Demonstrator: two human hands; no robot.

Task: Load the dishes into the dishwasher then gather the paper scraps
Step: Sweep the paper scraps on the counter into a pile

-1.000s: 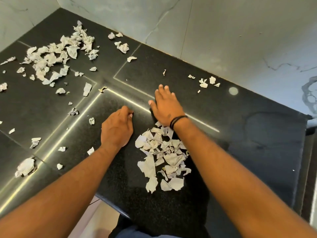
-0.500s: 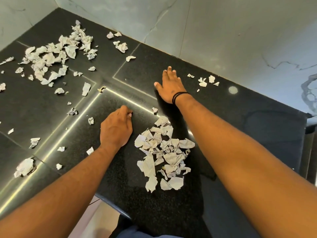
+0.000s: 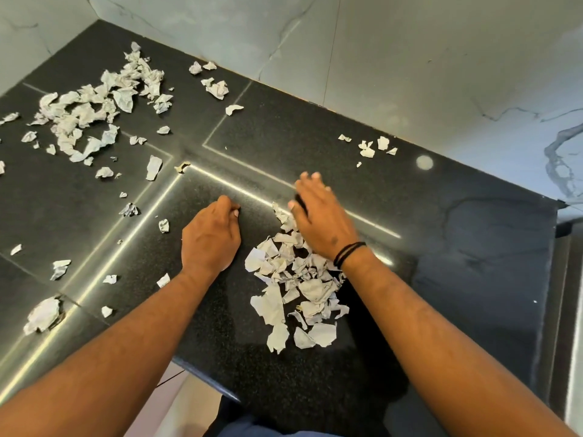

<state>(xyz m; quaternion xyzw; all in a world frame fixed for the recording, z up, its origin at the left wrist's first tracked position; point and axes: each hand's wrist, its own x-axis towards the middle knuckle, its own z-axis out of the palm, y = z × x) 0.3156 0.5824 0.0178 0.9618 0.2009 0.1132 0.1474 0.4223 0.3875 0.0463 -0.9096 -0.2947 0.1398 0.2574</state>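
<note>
Half a second ago the right hand (image 3: 318, 216) reached far back; now it is flat, fingers straight, at the gathered pile (image 3: 296, 279). Left to right — big scatter (image 3: 94, 111) untouched, left hand (image 3: 211, 238) curled on the counter (image 3: 457, 247), its hold unclear, back scraps (image 3: 372, 146) uncollected.

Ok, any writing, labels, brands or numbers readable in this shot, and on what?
None can be read.
Paper scraps in the gathered pile: faint dark marks, too small and blurred to read.
Scraps in the far left heap: the same, unreadable.
Black counter and marble wall: no text.
</note>
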